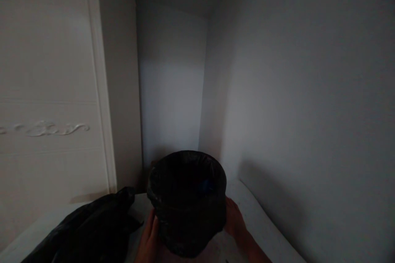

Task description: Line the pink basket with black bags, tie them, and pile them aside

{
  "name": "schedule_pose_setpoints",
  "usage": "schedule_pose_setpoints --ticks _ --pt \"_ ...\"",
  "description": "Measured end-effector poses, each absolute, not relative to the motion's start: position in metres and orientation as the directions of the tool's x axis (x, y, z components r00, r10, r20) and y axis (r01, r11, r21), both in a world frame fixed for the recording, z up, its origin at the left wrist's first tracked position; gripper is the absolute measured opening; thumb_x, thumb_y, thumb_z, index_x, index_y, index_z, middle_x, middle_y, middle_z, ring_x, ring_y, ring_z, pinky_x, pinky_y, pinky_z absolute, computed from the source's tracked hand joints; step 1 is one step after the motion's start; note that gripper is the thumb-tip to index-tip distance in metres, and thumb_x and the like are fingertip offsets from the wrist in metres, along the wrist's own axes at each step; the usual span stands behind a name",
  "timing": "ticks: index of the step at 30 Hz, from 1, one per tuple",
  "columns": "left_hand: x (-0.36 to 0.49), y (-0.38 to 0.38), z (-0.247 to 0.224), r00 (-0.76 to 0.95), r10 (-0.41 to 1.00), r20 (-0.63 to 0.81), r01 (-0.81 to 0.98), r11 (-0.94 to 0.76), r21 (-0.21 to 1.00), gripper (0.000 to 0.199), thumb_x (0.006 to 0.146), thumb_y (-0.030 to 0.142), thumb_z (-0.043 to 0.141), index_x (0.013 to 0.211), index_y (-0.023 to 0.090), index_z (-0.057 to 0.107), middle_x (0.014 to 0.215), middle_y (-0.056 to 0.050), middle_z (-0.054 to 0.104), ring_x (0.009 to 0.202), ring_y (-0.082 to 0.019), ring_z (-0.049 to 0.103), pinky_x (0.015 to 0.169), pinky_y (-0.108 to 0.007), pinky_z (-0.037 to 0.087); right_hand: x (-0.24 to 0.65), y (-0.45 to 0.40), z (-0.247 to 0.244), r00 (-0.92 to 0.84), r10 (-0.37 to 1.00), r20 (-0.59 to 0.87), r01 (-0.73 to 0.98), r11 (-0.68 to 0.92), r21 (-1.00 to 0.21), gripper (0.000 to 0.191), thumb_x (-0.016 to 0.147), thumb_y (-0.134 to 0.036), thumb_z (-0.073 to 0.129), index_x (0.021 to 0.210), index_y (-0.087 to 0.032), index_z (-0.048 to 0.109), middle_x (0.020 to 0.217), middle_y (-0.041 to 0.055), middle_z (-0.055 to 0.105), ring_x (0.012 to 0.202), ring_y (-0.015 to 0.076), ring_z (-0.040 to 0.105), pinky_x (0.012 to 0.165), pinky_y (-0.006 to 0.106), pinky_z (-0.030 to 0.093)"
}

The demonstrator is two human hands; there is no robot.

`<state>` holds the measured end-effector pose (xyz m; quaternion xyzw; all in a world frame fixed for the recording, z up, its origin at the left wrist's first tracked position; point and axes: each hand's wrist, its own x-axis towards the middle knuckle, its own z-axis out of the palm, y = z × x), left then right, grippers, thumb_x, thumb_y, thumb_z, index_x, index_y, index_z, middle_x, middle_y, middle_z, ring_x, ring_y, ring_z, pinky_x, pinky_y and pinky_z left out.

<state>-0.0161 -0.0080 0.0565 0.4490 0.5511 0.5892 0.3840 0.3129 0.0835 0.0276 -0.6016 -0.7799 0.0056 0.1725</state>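
Observation:
A round trash bin lined with a black plastic bag stands in front of me, its mouth facing up and toward me. The bag is folded down over the rim and outer wall. Inside, a small dark blue patch shows, too dim to name. My left hand presses against the bin's left side, and my right hand holds its right side. Some of the fingers are hidden behind the bin. To the left of my left hand lies a crumpled black plastic bag.
A white surface lies beneath the bin and runs to the wall on the right. A white wardrobe with a carved ornament rises on the left. The walls meet in a corner behind the bin. The room is dim.

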Motion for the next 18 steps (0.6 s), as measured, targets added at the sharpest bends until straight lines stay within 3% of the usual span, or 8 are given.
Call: schedule_pose_setpoints --ticks 3,12,18 --pt "-0.017 -0.006 0.056 -0.324 0.938 0.12 0.046 -0.111 0.993 0.088 0.084 0.084 0.051 0.146 0.021 0.057 0.156 -0.012 0.058 0.154 -0.035 0.039 0.127 -0.053 0.031 0.314 0.084 0.024 -0.217 0.94 0.262 0.934 0.278 -0.225 0.066 0.089 -0.01 0.046 0.153 -0.022 0.055 0.158 0.0106 0.055 0.149 0.0318 0.049 0.126 0.048 0.036" --pt "-0.014 -0.005 0.056 -0.298 0.939 0.173 0.068 -0.16 0.985 0.082 0.087 0.08 0.052 0.143 0.022 0.06 0.154 -0.012 0.06 0.152 -0.036 0.042 0.126 -0.053 0.035 0.317 0.087 0.018 -0.237 0.926 0.294 0.923 0.309 -0.23 0.064 0.082 -0.008 0.053 0.145 -0.016 0.063 0.153 0.0152 0.06 0.145 0.0367 0.052 0.124 0.053 0.038" --pt "-0.012 -0.006 0.059 -0.287 0.953 0.099 0.08 -0.079 0.994 0.102 0.08 0.092 0.044 0.15 0.019 0.051 0.165 -0.013 0.047 0.157 -0.036 0.032 0.13 -0.053 0.023 0.316 0.087 0.017 -0.213 0.913 0.349 0.914 0.312 -0.26 0.066 0.082 -0.006 0.056 0.145 -0.02 0.064 0.148 0.0123 0.065 0.14 0.0373 0.058 0.121 0.052 0.043"
